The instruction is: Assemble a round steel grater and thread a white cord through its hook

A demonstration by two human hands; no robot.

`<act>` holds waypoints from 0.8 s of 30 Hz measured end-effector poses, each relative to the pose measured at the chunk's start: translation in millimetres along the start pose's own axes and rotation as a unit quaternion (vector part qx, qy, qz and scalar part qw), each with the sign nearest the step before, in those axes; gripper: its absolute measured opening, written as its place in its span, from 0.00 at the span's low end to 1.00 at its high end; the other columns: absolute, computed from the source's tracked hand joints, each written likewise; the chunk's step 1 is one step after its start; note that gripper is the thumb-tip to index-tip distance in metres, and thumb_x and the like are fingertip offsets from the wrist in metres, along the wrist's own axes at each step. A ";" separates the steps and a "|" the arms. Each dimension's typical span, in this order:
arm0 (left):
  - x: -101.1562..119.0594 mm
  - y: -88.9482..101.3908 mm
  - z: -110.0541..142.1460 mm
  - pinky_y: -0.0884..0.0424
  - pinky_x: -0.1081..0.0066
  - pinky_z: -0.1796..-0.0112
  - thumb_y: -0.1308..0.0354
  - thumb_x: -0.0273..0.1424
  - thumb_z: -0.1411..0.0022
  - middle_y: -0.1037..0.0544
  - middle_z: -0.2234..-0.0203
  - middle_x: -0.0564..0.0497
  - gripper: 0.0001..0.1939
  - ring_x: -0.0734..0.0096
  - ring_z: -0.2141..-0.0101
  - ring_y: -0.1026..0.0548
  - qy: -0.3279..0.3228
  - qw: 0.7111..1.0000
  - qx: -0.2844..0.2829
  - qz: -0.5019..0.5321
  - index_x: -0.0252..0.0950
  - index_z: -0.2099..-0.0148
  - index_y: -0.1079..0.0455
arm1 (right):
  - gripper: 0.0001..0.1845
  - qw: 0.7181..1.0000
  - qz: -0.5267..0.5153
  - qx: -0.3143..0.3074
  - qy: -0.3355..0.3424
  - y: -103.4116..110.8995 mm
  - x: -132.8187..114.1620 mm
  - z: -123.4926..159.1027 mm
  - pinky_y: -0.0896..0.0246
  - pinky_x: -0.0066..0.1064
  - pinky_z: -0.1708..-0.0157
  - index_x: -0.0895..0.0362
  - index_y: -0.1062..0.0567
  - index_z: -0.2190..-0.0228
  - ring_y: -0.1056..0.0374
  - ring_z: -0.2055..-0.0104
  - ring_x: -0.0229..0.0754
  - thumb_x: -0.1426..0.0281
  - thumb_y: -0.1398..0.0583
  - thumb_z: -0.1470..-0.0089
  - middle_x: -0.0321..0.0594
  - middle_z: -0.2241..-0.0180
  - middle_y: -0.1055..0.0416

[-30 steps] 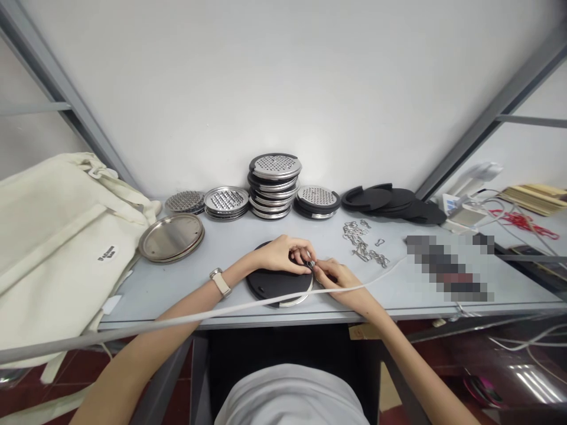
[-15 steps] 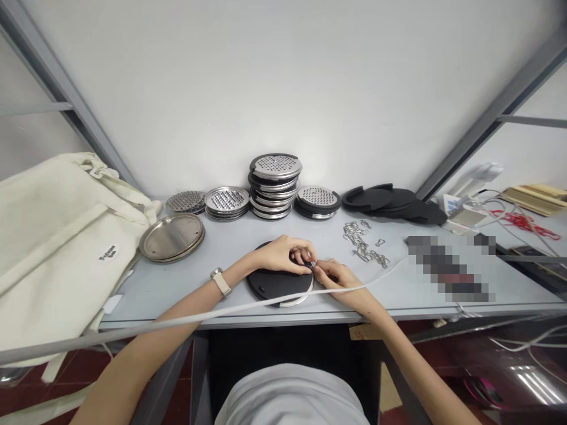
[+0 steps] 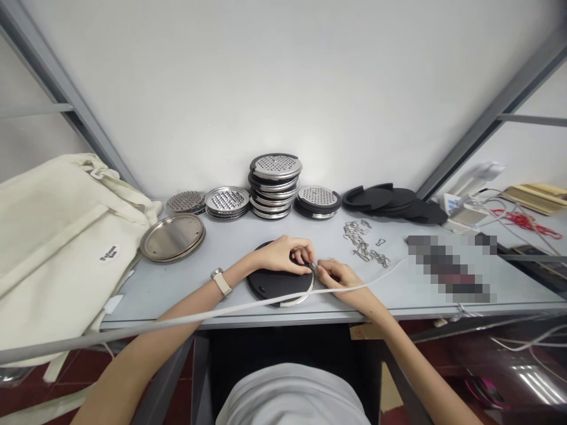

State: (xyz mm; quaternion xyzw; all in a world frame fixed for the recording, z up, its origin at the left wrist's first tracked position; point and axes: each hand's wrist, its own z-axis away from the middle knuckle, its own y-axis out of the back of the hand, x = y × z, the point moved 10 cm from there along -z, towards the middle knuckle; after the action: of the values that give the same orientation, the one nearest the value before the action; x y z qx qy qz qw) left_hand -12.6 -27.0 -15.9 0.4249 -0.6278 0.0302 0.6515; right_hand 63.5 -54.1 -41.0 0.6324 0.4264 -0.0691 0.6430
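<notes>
A round black disc with a metal rim (image 3: 277, 283) lies flat on the grey table near its front edge. My left hand (image 3: 283, 254) rests on the disc's far right edge with its fingers curled and pinched. My right hand (image 3: 339, 274) meets it from the right, thumb and forefinger pinched on a small metal clip (image 3: 312, 266) at the disc's rim. Both hands touch at the clip.
Along the wall stand stacks of perforated metal discs (image 3: 273, 184), a flat metal plate (image 3: 172, 236), black discs (image 3: 390, 200) and loose metal clips (image 3: 365, 245). A cream bag (image 3: 57, 242) lies left. A white cable (image 3: 248, 307) crosses the front edge (image 3: 186, 321).
My right hand has shifted slightly right and up at the disc's rim. The left hand and the disc stay where they were.
</notes>
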 end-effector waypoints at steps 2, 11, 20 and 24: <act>1.3 0.4 -0.1 0.33 0.77 0.67 0.37 0.28 0.51 0.24 0.67 0.50 0.13 0.77 0.69 0.28 -0.002 1.000 0.002 -0.006 0.33 0.60 0.31 | 0.19 1.000 0.011 0.001 0.005 0.1 -3.9 -0.4 0.49 0.29 0.73 0.55 0.43 0.81 0.46 0.76 0.36 0.65 0.54 0.40 0.32 0.82 0.45; 2.8 1.8 0.4 0.34 0.77 0.69 0.37 0.28 0.51 0.25 0.67 0.50 0.14 0.78 0.70 0.28 0.002 1.000 0.008 -0.015 0.33 0.60 0.31 | 0.18 0.999 0.047 0.009 0.023 -0.9 -12.9 -1.3 0.48 0.30 0.70 0.55 0.38 0.78 0.43 0.76 0.38 0.65 0.55 0.38 0.34 0.82 0.41; 0.2 0.2 0.1 0.33 0.77 0.67 0.38 0.29 0.50 0.25 0.67 0.50 0.14 0.77 0.69 0.27 -0.004 1.000 0.000 -0.008 0.33 0.60 0.32 | 0.18 0.999 0.027 0.005 0.019 -0.8 -10.4 -1.0 0.49 0.30 0.71 0.55 0.43 0.80 0.45 0.76 0.38 0.64 0.54 0.39 0.32 0.83 0.44; 0.9 -0.1 -0.1 0.33 0.77 0.67 0.38 0.29 0.50 0.25 0.67 0.50 0.13 0.77 0.69 0.28 -0.006 1.000 -0.003 -0.009 0.33 0.60 0.32 | 0.19 1.000 0.016 0.009 0.014 -0.2 -8.5 -1.1 0.49 0.29 0.72 0.54 0.43 0.81 0.45 0.76 0.38 0.64 0.54 0.40 0.32 0.83 0.45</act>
State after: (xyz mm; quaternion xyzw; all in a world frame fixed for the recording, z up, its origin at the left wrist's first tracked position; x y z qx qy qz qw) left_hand -12.2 -27.4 -15.2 0.4287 -0.6279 0.0202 0.6493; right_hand 57.5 -57.0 -35.6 0.6457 0.4246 -0.0531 0.6325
